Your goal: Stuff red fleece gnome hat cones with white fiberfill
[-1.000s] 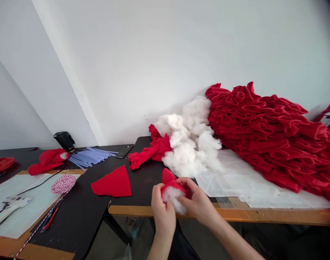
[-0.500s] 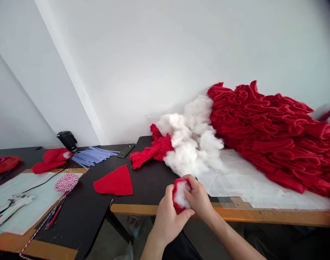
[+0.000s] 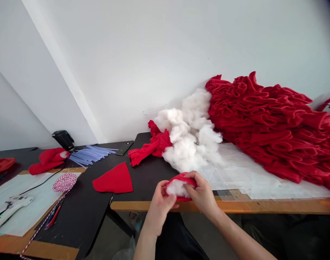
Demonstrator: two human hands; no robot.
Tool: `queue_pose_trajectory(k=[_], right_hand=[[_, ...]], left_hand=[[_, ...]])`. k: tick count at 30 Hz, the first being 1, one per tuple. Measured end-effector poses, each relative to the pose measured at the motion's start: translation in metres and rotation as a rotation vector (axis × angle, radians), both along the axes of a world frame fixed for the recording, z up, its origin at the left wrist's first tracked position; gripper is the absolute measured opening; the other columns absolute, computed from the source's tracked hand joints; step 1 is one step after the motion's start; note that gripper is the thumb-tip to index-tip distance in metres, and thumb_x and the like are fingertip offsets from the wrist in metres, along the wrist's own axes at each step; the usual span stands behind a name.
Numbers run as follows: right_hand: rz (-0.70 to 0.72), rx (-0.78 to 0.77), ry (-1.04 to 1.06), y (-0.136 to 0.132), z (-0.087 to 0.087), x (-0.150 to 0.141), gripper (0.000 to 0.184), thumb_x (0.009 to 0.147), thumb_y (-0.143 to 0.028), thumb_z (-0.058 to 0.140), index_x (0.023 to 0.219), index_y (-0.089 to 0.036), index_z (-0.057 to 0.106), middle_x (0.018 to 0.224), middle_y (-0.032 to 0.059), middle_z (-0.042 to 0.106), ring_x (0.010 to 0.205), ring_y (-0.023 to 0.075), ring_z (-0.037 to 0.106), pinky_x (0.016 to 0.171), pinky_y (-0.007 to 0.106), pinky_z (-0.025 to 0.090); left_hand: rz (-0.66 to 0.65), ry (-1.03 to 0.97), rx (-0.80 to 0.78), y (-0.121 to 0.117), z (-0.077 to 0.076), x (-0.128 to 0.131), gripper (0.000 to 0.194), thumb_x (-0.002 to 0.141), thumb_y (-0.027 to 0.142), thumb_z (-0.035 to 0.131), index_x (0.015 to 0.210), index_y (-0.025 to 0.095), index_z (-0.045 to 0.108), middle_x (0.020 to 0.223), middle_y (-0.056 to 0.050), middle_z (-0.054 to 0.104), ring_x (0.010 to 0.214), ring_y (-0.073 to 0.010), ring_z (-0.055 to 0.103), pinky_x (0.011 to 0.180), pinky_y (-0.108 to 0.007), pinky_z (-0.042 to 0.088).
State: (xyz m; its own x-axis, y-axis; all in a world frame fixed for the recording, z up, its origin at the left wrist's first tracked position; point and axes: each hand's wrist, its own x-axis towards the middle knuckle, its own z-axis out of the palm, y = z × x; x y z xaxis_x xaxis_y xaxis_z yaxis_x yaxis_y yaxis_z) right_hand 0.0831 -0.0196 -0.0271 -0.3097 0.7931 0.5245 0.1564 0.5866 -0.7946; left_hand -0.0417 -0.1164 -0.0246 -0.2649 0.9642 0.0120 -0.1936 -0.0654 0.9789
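Note:
Between my hands, just over the table's front edge, is a red fabric pouch [image 3: 184, 176] with white stuffing [image 3: 176, 188] showing in its wide opening. My left hand [image 3: 162, 202] grips the pouch's left rim, thumb across the front. The fingers of my right hand [image 3: 204, 193] are closed on the right rim, some fingertips pressing at the stuffing. Behind them lies a heap of loose white stuffing [image 3: 185, 151]. A flat red fabric piece [image 3: 113, 179] rests on the black table to the left.
A large pile of red fabric pieces [image 3: 270, 126] leans along the wall at right. Crumpled red pieces [image 3: 154, 144] lie beside the stuffing. Leftward are blue-grey strips [image 3: 93, 155], a phone [image 3: 125, 147], coiled red-and-white cord [image 3: 64, 182] and a white glue gun [image 3: 13, 207].
The pouch has been turned and spread wider, its opening now stretched sideways. My left hand has moved a little left. The view has shifted slightly.

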Motion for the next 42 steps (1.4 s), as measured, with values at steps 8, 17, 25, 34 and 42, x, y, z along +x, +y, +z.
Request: queue_pose_trajectory(k=[8, 17, 25, 34, 42], right_hand=[[0.052, 0.092, -0.121, -0.016, 0.000, -0.008, 0.019, 0.084, -0.032, 0.050, 0.094, -0.019, 0.057, 0.086, 0.0058, 0.065, 0.077, 0.0197, 0.062, 0.068, 0.029, 0.049], [-0.083, 0.301, 0.007, -0.002, -0.002, -0.015, 0.021, 0.069, -0.013, 0.044, 0.084, -0.020, 0.056, 0.073, 0.0011, 0.062, 0.063, 0.0161, 0.060, 0.059, 0.025, 0.049], [0.284, -0.061, 0.014, -0.012, 0.014, -0.016, 0.023, 0.077, -0.026, 0.051, 0.100, -0.022, 0.054, 0.095, 0.0050, 0.064, 0.082, 0.0191, 0.063, 0.067, 0.026, 0.052], [0.022, -0.041, 0.007, 0.007, -0.003, -0.021, 0.027, 0.054, -0.013, 0.038, 0.076, -0.021, 0.051, 0.069, -0.0006, 0.056, 0.061, 0.0163, 0.053, 0.054, 0.025, 0.042], [0.228, 0.211, 0.002, -0.007, 0.011, -0.013, 0.035, 0.057, -0.004, 0.036, 0.082, -0.021, 0.054, 0.078, 0.0012, 0.053, 0.072, 0.0164, 0.053, 0.062, 0.026, 0.042]], left_hand=[[0.341, 0.317, 0.046, 0.009, -0.001, 0.010, 0.004, 0.079, 0.020, 0.051, 0.082, 0.019, 0.051, 0.075, 0.001, 0.055, 0.071, -0.0139, 0.050, 0.066, -0.025, 0.039], [0.276, 0.148, 0.030, -0.003, 0.016, 0.007, 0.023, 0.077, 0.021, 0.054, 0.097, 0.021, 0.044, 0.084, 0.000, 0.051, 0.076, -0.0136, 0.052, 0.065, -0.023, 0.042], [0.506, 0.220, 0.075, 0.010, 0.011, 0.012, 0.034, 0.063, 0.006, 0.052, 0.093, 0.020, 0.046, 0.085, -0.001, 0.051, 0.072, -0.0134, 0.052, 0.065, -0.023, 0.041], [0.456, 0.539, -0.033, 0.010, 0.002, -0.001, 0.032, 0.063, 0.003, 0.047, 0.089, 0.021, 0.048, 0.089, -0.005, 0.057, 0.084, -0.0197, 0.054, 0.077, -0.029, 0.040], [0.490, 0.638, -0.037, 0.011, 0.009, -0.003, 0.016, 0.071, 0.008, 0.046, 0.076, 0.023, 0.046, 0.066, 0.001, 0.054, 0.064, -0.0168, 0.051, 0.063, -0.026, 0.035]])
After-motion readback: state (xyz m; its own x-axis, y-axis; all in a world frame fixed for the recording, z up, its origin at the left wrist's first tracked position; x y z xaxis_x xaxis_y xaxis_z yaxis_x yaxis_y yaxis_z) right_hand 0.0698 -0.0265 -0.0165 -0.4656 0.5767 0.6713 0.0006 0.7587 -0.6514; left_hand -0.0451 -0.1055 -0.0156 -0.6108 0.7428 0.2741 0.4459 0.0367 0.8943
